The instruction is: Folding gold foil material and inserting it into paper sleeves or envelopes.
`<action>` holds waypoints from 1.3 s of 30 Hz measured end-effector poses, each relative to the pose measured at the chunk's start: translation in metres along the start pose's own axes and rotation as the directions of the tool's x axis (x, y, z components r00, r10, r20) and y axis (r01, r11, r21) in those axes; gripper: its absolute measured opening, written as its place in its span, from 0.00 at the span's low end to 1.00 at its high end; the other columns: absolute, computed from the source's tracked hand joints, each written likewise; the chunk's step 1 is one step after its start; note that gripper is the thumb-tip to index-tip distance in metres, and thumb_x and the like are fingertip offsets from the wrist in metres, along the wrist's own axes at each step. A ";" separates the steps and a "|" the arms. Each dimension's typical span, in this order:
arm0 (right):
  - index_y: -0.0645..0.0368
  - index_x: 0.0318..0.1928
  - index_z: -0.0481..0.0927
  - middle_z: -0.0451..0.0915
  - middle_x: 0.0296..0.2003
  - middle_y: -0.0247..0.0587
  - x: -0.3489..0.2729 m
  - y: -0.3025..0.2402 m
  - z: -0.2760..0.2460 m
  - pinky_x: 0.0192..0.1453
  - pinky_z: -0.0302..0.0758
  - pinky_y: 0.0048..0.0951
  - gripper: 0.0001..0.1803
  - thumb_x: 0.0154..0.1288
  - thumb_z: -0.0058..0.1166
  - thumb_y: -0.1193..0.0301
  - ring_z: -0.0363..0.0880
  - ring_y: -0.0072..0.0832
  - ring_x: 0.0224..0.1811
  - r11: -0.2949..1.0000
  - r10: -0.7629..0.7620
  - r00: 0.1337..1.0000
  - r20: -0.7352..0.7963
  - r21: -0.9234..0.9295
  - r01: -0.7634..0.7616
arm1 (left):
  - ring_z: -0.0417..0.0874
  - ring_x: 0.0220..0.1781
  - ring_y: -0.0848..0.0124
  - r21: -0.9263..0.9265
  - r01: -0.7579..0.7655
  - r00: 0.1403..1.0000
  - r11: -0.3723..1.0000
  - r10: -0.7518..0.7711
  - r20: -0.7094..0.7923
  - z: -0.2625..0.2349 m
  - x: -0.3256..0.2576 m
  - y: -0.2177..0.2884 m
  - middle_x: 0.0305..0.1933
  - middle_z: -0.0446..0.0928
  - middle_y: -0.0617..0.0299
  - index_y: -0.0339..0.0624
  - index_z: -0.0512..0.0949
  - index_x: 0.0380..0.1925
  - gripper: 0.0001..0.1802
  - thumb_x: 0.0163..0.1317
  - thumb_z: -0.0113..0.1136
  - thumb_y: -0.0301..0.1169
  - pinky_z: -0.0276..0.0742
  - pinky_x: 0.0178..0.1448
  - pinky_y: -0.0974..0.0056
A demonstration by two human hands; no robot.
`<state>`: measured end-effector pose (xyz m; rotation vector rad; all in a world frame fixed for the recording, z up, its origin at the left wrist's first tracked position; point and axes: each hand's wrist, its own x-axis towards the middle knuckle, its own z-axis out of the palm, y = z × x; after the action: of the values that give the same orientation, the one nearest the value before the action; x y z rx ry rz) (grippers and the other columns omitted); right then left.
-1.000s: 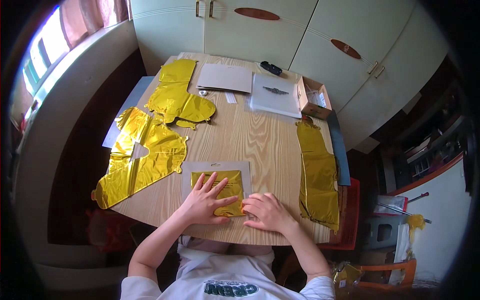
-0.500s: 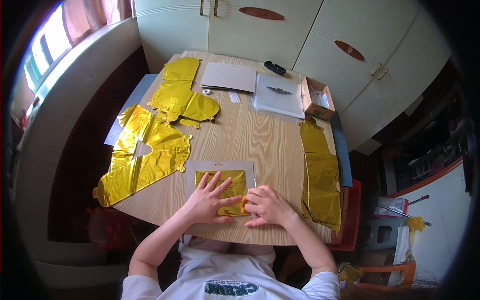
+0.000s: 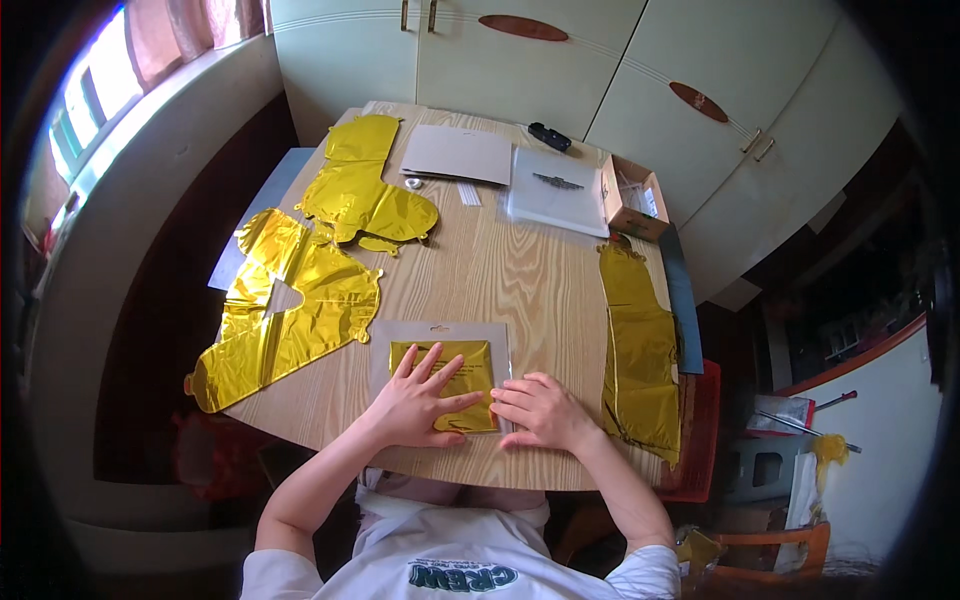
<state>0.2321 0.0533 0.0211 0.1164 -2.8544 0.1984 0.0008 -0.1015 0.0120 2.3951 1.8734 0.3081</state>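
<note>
A clear flat packet (image 3: 440,336) with a folded gold foil balloon (image 3: 462,362) inside lies at the near edge of the wooden table (image 3: 510,280). My left hand (image 3: 418,398) lies flat on the packet with fingers spread. My right hand (image 3: 538,410) presses its fingertips on the packet's right edge, fingers together and curled slightly. Neither hand lifts anything.
Flat gold foil balloons lie at the left (image 3: 290,310), the far left (image 3: 365,190) and along the right edge (image 3: 640,350). A grey card (image 3: 458,153), a clear bag (image 3: 560,190), a small open cardboard box (image 3: 632,198) and a black remote (image 3: 549,136) sit at the far side.
The packet and both hands have stayed nearly in place; my right hand has slid slightly left onto the packet's edge.
</note>
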 end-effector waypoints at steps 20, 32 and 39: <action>0.55 0.45 0.81 0.80 0.52 0.35 -0.013 -0.002 -0.009 0.65 0.68 0.38 0.21 0.52 0.63 0.59 0.75 0.29 0.57 0.977 0.137 0.990 -0.043 -0.157 -0.142 | 0.55 0.77 0.48 -0.182 -0.032 0.998 0.983 0.023 -0.051 0.008 0.017 -0.004 0.73 0.61 0.48 0.49 0.64 0.69 0.33 0.69 0.47 0.52 0.50 0.77 0.42; 0.55 0.44 0.79 0.77 0.43 0.35 0.027 -0.106 0.023 0.53 0.73 0.36 0.14 0.59 0.61 0.66 0.76 0.31 0.46 0.952 0.259 0.953 -0.156 0.205 -0.226 | 0.54 0.78 0.54 -0.058 0.007 0.998 0.998 -0.010 -0.061 0.008 0.009 -0.035 0.75 0.60 0.56 0.52 0.66 0.68 0.34 0.66 0.51 0.55 0.47 0.77 0.41; 0.55 0.41 0.78 0.76 0.36 0.39 0.063 -0.128 0.054 0.47 0.75 0.36 0.11 0.59 0.61 0.68 0.77 0.36 0.41 0.858 0.449 0.887 -0.113 0.331 -0.392 | 0.55 0.78 0.55 -0.046 0.015 0.997 0.999 -0.018 -0.073 0.009 0.009 -0.033 0.75 0.60 0.56 0.53 0.67 0.68 0.34 0.66 0.51 0.55 0.46 0.77 0.41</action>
<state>0.1700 -0.0848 0.0028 -0.4550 -2.6017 0.6955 -0.0263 -0.0847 -0.0025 2.3690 1.8934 0.4377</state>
